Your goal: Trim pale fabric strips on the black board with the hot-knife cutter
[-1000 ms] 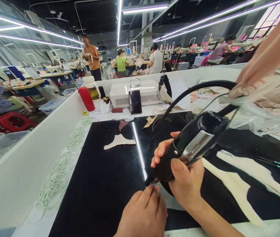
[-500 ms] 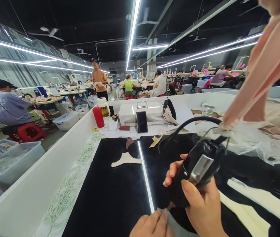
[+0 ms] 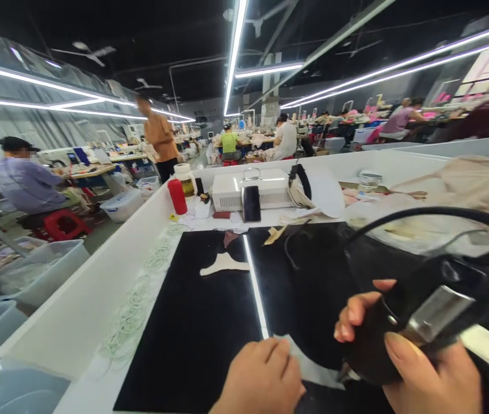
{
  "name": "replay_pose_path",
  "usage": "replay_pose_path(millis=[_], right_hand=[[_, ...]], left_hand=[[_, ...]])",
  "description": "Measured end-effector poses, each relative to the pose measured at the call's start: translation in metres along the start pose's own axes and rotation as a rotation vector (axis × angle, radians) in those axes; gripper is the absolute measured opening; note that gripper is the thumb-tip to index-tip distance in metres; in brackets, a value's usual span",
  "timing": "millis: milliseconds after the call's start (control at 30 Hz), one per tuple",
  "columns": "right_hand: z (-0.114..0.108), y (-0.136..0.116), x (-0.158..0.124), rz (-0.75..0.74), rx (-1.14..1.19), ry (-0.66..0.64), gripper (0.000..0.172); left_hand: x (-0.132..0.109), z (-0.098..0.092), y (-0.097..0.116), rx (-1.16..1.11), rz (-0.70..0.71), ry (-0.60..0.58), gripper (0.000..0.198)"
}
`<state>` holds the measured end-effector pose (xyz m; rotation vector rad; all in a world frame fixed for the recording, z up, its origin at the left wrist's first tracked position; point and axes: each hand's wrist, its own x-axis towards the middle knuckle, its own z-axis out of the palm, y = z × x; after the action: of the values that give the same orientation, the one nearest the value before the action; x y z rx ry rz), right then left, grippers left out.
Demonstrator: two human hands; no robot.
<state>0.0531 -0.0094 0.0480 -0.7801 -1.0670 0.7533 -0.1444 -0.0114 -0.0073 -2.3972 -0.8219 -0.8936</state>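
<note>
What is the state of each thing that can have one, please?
Black tool: held, tilted
Right grip: closed around it
Grey piece: partly covered
Left grip: fingers bent
Cream piece: lying flat
Phone: propped up, screen dark
Red container: standing
Jar: upright, liquid inside
Green rings: loosely heaped
Ceiling light: lit

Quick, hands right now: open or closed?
Left hand: fingers curled on curved pale grey sheet; pinching or pressing, can't tell.
Right hand: closed around bulky black-and-silver handheld tool.

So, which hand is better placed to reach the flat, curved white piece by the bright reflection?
Left hand, probably: nearer the white piece, touching a grey sheet; the right hand grips a bulky black tool.
</note>
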Motion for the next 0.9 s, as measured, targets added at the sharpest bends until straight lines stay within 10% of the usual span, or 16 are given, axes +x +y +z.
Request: replay_pose_path(millis=[167,600,900], right_hand=[[0.006,-0.029,-0.003,0.002,0.029,0.043,0.038],[0.015,-0.026,0.002,-0.051,0.058,0.015,0.035],[0.017,-0.022,0.003,-0.039,0.069,0.01,0.033]], left_hand=[[-0.005,-0.012,-0.006,-0.114,-0.003,-0.256,0.025],[0.013,-0.029,-0.004,-0.224,0.017,-0.16,0.024],[0.018,-0.025,0.003,-0.334,0.055,-0.322,0.037]])
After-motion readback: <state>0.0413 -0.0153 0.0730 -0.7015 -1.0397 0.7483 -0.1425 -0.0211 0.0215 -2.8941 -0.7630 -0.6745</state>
